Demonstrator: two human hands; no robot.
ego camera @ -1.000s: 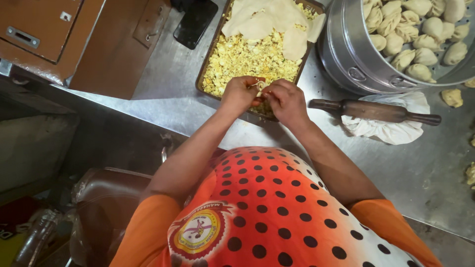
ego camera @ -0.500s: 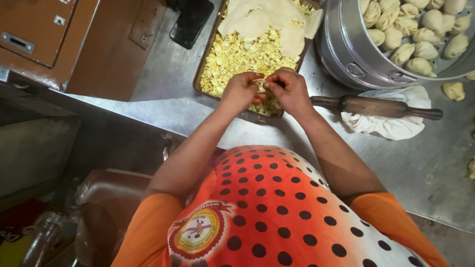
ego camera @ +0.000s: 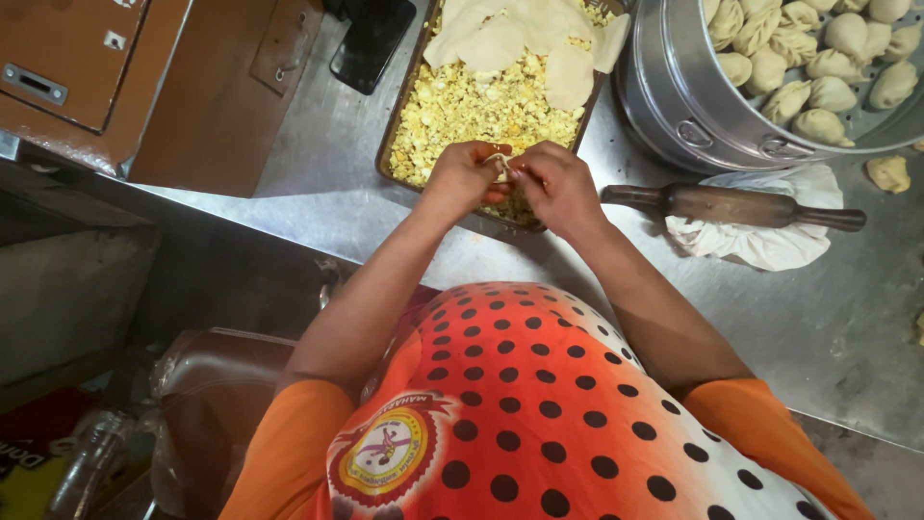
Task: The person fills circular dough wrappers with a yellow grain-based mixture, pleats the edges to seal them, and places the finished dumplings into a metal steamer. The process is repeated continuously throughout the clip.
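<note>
Head view: You stand at a steel bench (ego camera: pixel 404 207) with both hands raised over the near end of a tray (ego camera: pixel 397 135). Your left hand (ego camera: pixel 464 176) and right hand (ego camera: pixel 558 188) meet at a small piece of dough (ego camera: pixel 500 165), and the fingers of both are pinched on it, so that only a pale edge of it shows between them. The dough sits just above the tray's near rim, in the middle of the scene.

The tray holds a crumbly yellow filling (ego camera: pixel 481 106), and at its far end lie flat rounds of pale dough (ego camera: pixel 525 39). To the right of the tray stands a round metal steamer (ego camera: pixel 693 111), filled with shaped dumplings (ego camera: pixel 818 58). Near the steamer, a wooden rolling pin (ego camera: pixel 731 204) rests across a crumpled white cloth (ego camera: pixel 760 241) on the bench, just right of your right hand. One lump of dough (ego camera: pixel 887 173) lies on the bench at the far right. A dark phone (ego camera: pixel 371 43) lies on the bench left of the tray. At far left stands a brown cabinet (ego camera: pixel 144 77).
</note>
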